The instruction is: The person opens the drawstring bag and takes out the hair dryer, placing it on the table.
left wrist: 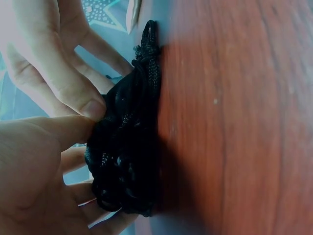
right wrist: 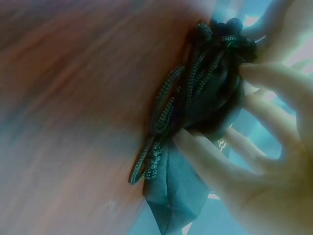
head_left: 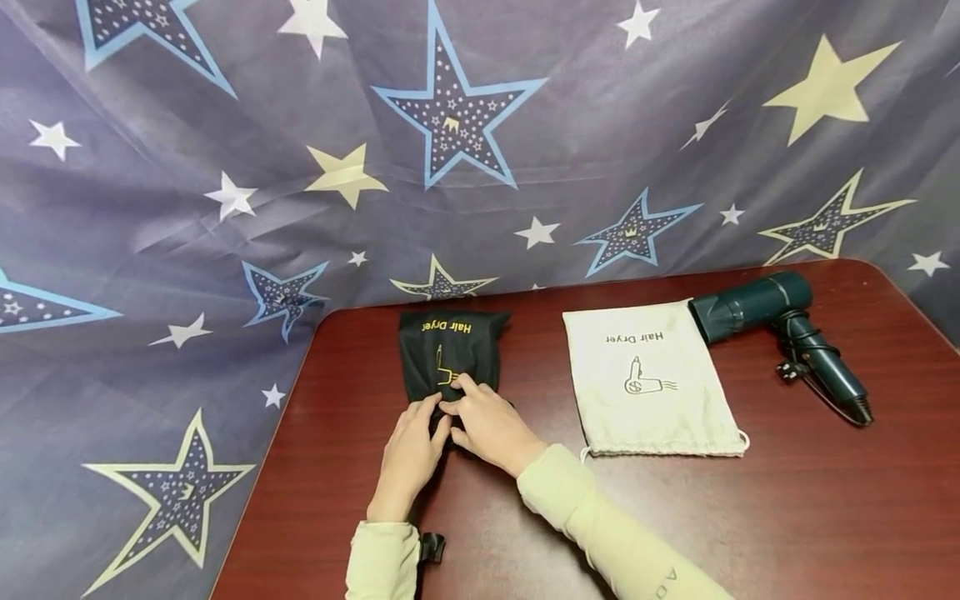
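A black drawstring pouch [head_left: 417, 354] with yellow "Hair Dryer" lettering lies near the table's far left edge. Its gathered end, with bunched black cord [left wrist: 124, 161], faces the person. My left hand [head_left: 408, 454] touches this end from the left, fingers reaching over the cloth and thumb beside the cord. From the right, my right hand [head_left: 491, 427] rests on the pouch with spread fingers, the index finger over the printed picture. In the right wrist view its thumb [right wrist: 203, 154] presses close to the cord loops. The fingertips of both hands nearly meet.
To the right lies a white drawstring bag [head_left: 645, 417] printed "Hair Dryer". Beside it is a dark green hair dryer [head_left: 757, 304], its cord wrapped round the handle. The reddish wooden table [head_left: 825, 517] backs onto a star-patterned cloth [head_left: 525, 50].
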A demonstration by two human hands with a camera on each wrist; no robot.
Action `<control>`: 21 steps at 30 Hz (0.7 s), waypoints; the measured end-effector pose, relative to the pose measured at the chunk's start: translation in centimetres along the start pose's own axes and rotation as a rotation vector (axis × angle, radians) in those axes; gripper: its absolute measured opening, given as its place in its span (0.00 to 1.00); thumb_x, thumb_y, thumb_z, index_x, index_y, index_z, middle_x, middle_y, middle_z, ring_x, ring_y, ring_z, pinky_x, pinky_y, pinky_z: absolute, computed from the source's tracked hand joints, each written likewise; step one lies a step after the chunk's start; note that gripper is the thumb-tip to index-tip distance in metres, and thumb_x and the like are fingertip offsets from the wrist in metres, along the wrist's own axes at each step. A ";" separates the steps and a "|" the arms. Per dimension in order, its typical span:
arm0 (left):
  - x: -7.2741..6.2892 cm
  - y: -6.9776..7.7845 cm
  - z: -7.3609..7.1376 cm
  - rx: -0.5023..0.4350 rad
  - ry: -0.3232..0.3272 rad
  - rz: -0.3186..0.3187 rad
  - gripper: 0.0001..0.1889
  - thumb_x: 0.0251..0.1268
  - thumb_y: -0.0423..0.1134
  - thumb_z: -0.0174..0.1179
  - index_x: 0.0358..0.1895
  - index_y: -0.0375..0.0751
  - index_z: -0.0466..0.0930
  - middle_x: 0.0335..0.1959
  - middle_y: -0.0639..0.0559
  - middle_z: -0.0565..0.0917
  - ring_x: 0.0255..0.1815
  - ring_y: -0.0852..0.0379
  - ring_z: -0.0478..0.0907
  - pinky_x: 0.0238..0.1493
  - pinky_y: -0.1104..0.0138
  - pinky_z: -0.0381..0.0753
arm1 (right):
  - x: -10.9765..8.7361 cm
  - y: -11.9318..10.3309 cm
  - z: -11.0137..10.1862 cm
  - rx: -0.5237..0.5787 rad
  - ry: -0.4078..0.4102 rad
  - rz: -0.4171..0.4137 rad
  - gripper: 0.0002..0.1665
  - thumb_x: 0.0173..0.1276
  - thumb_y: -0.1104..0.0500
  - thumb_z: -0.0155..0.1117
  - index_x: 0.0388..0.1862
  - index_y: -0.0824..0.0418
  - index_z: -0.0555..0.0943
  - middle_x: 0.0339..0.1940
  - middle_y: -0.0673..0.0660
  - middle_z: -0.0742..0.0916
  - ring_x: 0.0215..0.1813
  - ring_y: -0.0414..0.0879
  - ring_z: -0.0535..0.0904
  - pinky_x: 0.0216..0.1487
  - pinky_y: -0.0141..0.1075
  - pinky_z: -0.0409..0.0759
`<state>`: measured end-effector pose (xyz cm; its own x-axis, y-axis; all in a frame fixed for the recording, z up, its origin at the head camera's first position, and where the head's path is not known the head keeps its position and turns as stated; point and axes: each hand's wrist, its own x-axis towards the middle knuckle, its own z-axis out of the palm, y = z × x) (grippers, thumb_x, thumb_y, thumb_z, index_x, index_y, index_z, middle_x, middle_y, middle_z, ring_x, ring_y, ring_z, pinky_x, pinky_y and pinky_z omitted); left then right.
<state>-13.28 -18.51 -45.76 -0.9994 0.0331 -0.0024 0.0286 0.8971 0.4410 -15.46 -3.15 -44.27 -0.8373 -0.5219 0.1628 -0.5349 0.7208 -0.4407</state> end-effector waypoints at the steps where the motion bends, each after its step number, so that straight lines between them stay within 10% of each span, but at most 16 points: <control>1: 0.0 0.1 0.0 0.000 -0.001 0.002 0.24 0.75 0.47 0.54 0.70 0.44 0.71 0.65 0.42 0.76 0.68 0.42 0.70 0.56 0.41 0.76 | 0.0 0.1 0.0 0.001 -0.001 0.000 0.24 0.65 0.55 0.70 0.60 0.57 0.83 0.64 0.57 0.75 0.51 0.54 0.81 0.47 0.40 0.84; 21: 0.2 2.0 0.8 0.010 -0.008 0.034 0.24 0.76 0.48 0.53 0.69 0.44 0.72 0.63 0.43 0.77 0.67 0.43 0.72 0.57 0.44 0.77 | -0.9 1.5 -1.2 0.020 -0.014 -0.007 0.23 0.64 0.58 0.71 0.58 0.60 0.84 0.63 0.60 0.75 0.51 0.56 0.81 0.55 0.42 0.81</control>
<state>-13.41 -16.41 -45.58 -0.9977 0.0671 0.0057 0.0630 0.8997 0.4319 -15.66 -1.01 -44.04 -0.8320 -0.5331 0.1537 -0.5382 0.7082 -0.4569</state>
